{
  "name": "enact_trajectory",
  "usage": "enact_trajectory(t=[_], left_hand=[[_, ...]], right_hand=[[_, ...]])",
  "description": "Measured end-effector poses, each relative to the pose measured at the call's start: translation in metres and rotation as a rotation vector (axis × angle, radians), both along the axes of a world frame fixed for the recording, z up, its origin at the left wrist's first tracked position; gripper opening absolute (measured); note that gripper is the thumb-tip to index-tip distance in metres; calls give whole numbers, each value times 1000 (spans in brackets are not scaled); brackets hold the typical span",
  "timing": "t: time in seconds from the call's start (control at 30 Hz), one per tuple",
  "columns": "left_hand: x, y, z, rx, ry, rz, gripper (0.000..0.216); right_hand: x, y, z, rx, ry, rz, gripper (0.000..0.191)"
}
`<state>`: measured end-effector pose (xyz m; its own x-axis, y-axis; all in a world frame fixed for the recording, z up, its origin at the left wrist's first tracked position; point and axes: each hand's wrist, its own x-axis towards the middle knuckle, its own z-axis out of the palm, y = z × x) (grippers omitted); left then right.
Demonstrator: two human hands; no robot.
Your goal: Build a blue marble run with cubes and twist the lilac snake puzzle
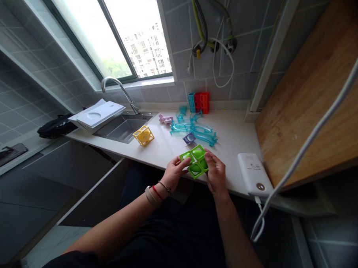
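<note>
Both my hands hold a green plastic frame piece (196, 158) made of joined square cells, just above the front edge of the white counter (232, 132). My left hand (175, 172) pinches its left side with fingers closed. My right hand (215, 173) grips its right side, fingers curled over it. Behind the piece lie a small purple cube (189, 139) and several clear blue track pieces (197, 130). A yellow cube frame (143, 135) sits to the left by the sink.
A steel sink (122, 127) with a tap (118, 88) is at the left, with a white box (97, 114) on its edge. Red and blue cubes (199, 102) stand by the wall. A white power bank (254, 173) with a cable lies right, beside a wooden board (311, 96).
</note>
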<state>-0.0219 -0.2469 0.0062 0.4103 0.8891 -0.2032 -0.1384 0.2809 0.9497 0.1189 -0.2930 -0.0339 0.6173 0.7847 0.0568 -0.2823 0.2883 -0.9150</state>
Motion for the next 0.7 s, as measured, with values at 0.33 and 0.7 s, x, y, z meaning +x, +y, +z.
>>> enact_trajectory(t=[0.33, 0.7], left_hand=[[-11, -1, 5, -14, 34, -57, 45], [-36, 6, 31, -26, 253, -281, 59]], right_hand=[[-1, -3, 2, 23, 34, 44, 50], [5, -13, 11, -4, -154, 308, 42]])
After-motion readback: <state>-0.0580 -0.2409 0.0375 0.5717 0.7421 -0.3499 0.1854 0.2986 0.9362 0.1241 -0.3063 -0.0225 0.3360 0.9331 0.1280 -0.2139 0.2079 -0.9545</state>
